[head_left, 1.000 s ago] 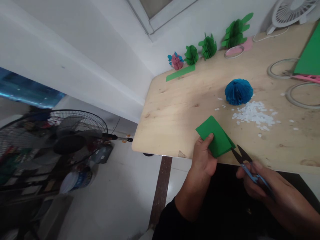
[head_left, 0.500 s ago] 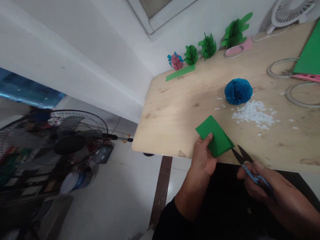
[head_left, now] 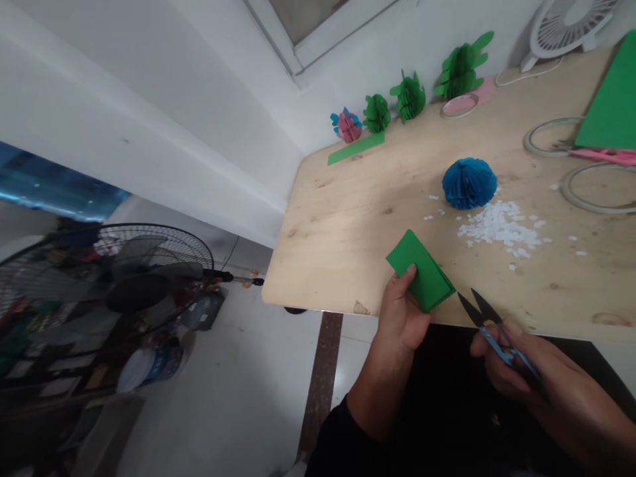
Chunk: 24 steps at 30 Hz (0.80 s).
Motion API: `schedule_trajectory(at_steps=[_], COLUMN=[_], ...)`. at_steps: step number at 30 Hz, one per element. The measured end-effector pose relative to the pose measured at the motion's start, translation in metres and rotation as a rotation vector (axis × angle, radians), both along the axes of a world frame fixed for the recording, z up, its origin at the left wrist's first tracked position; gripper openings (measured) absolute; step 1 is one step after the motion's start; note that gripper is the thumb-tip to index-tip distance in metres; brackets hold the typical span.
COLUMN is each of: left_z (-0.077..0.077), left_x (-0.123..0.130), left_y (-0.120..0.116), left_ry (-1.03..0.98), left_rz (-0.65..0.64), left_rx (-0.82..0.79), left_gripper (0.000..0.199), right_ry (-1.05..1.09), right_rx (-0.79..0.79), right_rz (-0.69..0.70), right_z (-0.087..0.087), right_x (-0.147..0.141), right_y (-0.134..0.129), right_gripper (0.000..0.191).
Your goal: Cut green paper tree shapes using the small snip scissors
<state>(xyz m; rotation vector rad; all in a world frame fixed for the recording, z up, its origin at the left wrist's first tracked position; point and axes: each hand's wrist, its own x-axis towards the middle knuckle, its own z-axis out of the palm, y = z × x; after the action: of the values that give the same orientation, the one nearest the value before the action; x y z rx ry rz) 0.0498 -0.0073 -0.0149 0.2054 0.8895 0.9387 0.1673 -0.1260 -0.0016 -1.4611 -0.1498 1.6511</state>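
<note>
Folded green paper (head_left: 422,271) is pinched in my left hand (head_left: 403,311), thumb on top, over the table's front edge. My right hand (head_left: 531,371) is wrapped round small blue-handled scissors (head_left: 491,331); their dark blades are apart and point toward the paper's lower right corner, a small gap from it. Beyond the hands, a blue pleated paper ball (head_left: 470,183) sits on the wooden table (head_left: 338,232), beside a scatter of small white paper bits (head_left: 501,225).
Green paper figures (head_left: 410,98) and a pink and blue one (head_left: 346,126) stand along the wall, near a green strip (head_left: 356,149). Tape rings (head_left: 551,137), pink scissors (head_left: 609,156), green sheets (head_left: 609,99) and a white fan (head_left: 571,26) are at the right. A black floor fan (head_left: 139,285) stands left.
The green paper has turned slightly in my left hand, and its corner has moved a little left, away from the blades. The whole view has shifted slightly.
</note>
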Motion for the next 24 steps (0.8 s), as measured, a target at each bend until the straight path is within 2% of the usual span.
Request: schedule_trajectory(at_steps=[7,15,24], left_z=[0.003,-0.005,-0.006], left_x=[0.000,-0.001,-0.002], left_y=[0.000,0.000,0.001], left_ry=[-0.028,-0.038,-0.046], left_rz=[0.011,-0.009,-0.022], left_rx=[-0.018,-0.017,0.029], left_gripper=[0.031,0.041,0.039], right_ry=[-0.042,-0.031,-0.026], right_rx=[0.020,0.003,0.031], right_rz=[0.026,0.014,0.072], right_z=[0.004,0.003,-0.011], right_x=[-0.001,-0.004,0.001], right_y=[0.000,-0.001,-0.002], right_gripper=[0.053,0.050,0.055])
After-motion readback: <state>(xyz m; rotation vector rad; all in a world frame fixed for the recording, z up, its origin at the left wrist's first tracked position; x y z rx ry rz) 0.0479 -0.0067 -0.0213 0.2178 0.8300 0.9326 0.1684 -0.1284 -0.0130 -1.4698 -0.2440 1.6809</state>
